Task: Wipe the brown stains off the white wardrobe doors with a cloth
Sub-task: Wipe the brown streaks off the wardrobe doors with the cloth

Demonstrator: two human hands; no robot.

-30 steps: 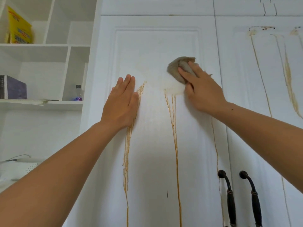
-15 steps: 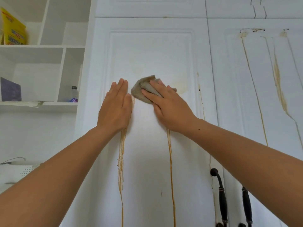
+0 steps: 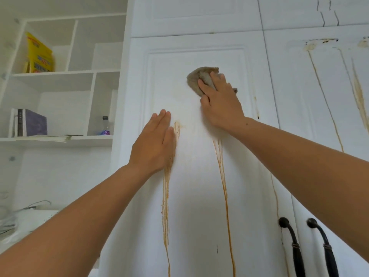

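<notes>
The fingers (image 3: 206,87) of the right hand (image 3: 221,105) are laid nearly straight and slightly spread over a bunched grey-brown cloth (image 3: 196,76), which is pressed against the upper panel of the left wardrobe door (image 3: 195,226); a corner of the cloth is seen past the far side of the hand; the left hand (image 3: 153,145) is held flat on the same door, lower and to the left, its fingers (image 3: 161,121) straight and together, nothing being held; a broad brown streak (image 3: 165,196) is seen running down from just beside that hand, and a thinner streak (image 3: 223,186) from below the right wrist; fainter smears are left on the panel between the two hands; further brown runs (image 3: 359,92) are carried by the right door (image 3: 299,108); two dark handles (image 3: 293,242) are fixed where the doors meet; to the left, white shelves (image 3: 60,139) are occupied by a yellow packet (image 3: 40,54), a purple book (image 3: 34,124) and a small bottle (image 3: 105,126)
</notes>
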